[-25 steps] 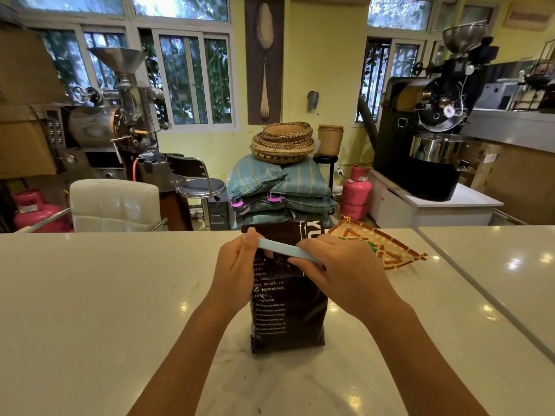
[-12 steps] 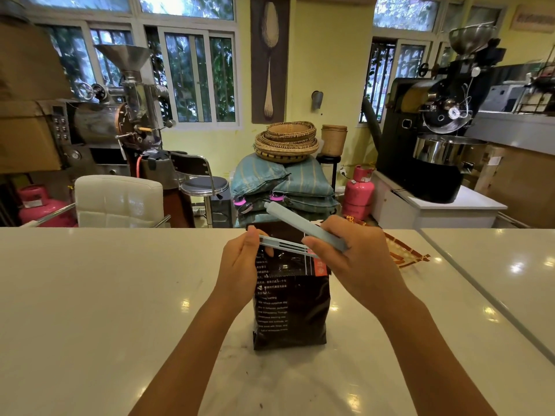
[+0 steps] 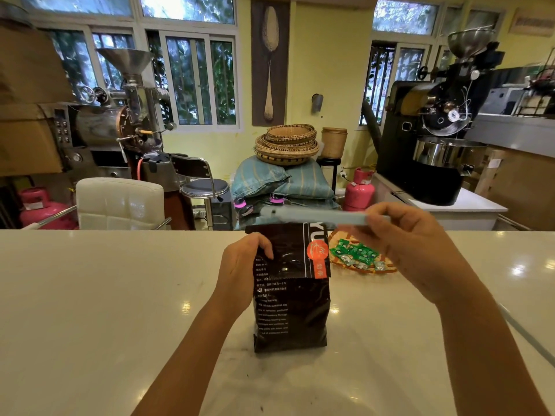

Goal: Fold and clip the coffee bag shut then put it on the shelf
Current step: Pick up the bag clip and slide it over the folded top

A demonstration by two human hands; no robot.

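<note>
A dark brown coffee bag (image 3: 292, 310) with white print and an orange round label stands upright on the white counter (image 3: 90, 295). Its top stands tall and unfolded. My left hand (image 3: 240, 265) grips the bag's upper left edge. My right hand (image 3: 420, 250) holds a long light-blue clip (image 3: 312, 215) level just above the bag's top, apart from the bag. The clip's right end is hidden in my fingers.
An orange patterned tray (image 3: 387, 267) with green sachets (image 3: 356, 253) lies on the counter right behind the bag. Beyond the counter stand a white chair (image 3: 120, 202), sacks with baskets, pink gas cylinders and two roasting machines. A seam in the counter runs at the right.
The clip came off the bag's folded top and rose in my right hand. The bag's top unfolded and stands taller. My left hand dropped to the bag's upper left edge.
</note>
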